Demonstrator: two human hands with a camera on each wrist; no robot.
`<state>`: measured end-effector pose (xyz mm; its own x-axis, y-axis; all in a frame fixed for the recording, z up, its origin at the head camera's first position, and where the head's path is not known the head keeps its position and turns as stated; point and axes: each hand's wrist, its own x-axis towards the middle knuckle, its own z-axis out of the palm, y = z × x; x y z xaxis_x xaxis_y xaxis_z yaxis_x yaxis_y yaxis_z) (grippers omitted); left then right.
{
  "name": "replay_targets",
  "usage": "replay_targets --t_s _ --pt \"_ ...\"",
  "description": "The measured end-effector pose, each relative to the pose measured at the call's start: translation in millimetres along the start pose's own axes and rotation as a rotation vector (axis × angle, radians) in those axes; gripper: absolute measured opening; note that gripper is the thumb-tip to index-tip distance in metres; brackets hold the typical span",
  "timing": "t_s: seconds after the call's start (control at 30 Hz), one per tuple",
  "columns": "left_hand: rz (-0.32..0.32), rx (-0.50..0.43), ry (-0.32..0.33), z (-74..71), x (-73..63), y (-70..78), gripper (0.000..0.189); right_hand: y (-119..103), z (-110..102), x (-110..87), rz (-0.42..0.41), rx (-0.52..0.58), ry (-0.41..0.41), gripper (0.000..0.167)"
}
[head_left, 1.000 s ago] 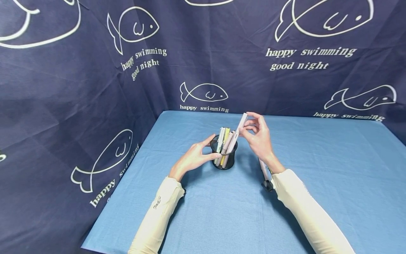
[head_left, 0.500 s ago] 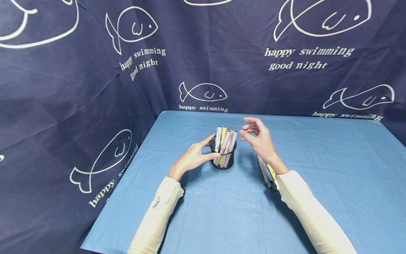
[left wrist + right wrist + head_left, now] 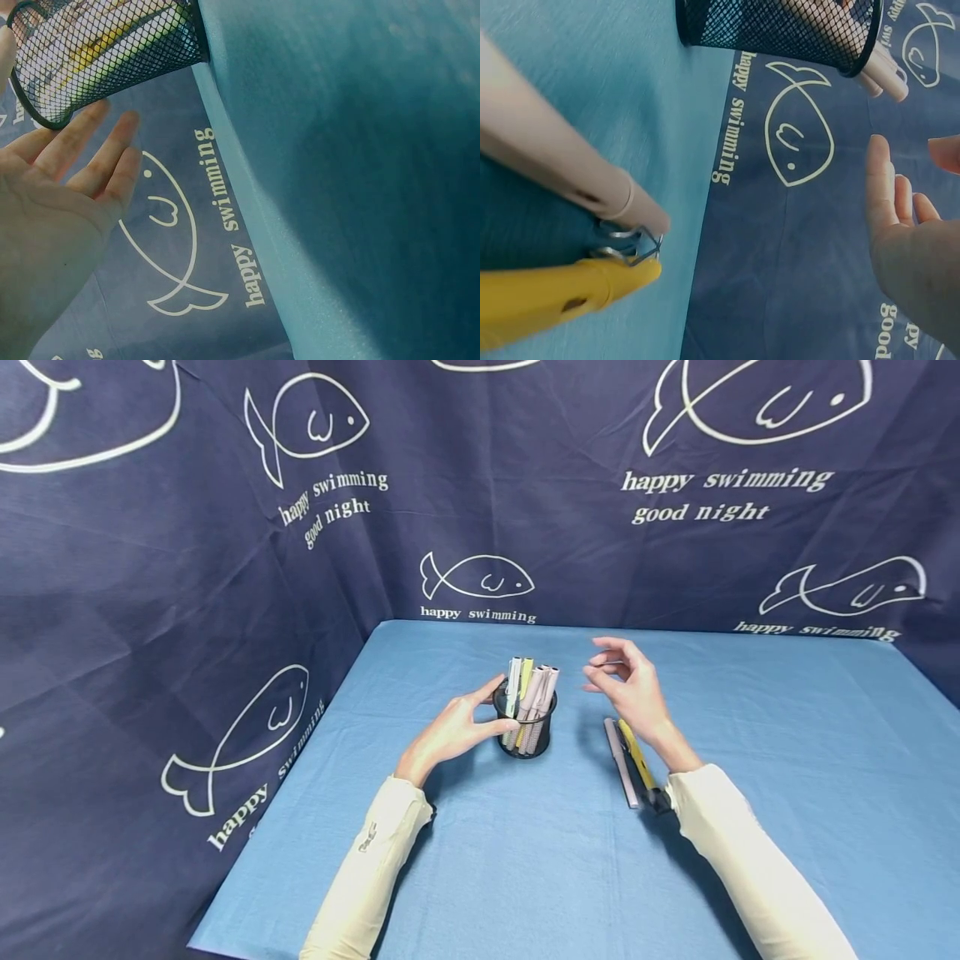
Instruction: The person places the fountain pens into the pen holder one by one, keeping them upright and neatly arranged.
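A black mesh pen holder [image 3: 545,737] stands on the table, holding several pens, white, yellow and pale pink [image 3: 540,689]. My left hand [image 3: 455,732] holds it between thumb and fingers near the rim; in the left wrist view the fingers of that hand [image 3: 60,202] touch the rim, the thumb mostly out of frame. To the right of the holder my right hand [image 3: 633,692] hovers with loosely bent fingers and nothing in them. Below it, a pale pink pen [image 3: 622,766] and a yellow pen [image 3: 636,753] lie side by side; their clips show in the right wrist view.
A light blue cloth covers the table [image 3: 525,860]. Dark blue curtains [image 3: 585,568] with white fish prints hang behind it and along the left. A dark object [image 3: 658,799] sits at the right cuff, partly hidden.
A pale pen that my right hand held over the holder now stands inside it, released. The right hand has drawn back rightward, uncovering the loose pens. The left hand has stayed at the holder.
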<state>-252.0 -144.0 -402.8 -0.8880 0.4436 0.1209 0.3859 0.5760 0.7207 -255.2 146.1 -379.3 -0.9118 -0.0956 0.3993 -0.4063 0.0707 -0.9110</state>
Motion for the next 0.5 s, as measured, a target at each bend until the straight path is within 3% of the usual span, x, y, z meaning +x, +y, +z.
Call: replay_targets --t_s 0.5 --pt "-0.009 -0.011 0.006 0.1 -0.3 -0.2 0.085 5 -14 -5.6 0.042 -0.036 -0.004 0.044"
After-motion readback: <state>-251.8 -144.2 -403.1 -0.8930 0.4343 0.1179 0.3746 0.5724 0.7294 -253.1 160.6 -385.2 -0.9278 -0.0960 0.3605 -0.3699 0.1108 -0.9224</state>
